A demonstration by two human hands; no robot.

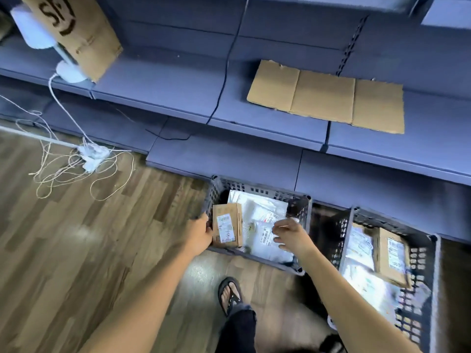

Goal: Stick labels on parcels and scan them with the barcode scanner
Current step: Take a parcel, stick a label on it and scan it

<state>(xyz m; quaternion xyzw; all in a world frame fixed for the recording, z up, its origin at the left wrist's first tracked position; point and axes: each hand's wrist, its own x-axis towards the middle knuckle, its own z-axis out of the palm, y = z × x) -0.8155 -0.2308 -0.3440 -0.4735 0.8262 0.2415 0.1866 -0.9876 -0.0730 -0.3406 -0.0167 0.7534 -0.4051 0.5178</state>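
parcels: small cardboard box [226, 225] and white mailers [257, 212] are lying in grey crate [254, 187] on the floor | right hand [290, 235] is hovering over mailers, fingers apart, holding nothing | left hand [201, 233] is gripping crate's left rim | second crate [420, 250] is sitting just beside, right

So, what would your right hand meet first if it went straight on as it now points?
Probably the white mailer in the crate: the right hand is just over it, fingers aimed left and down, though depth is unclear.
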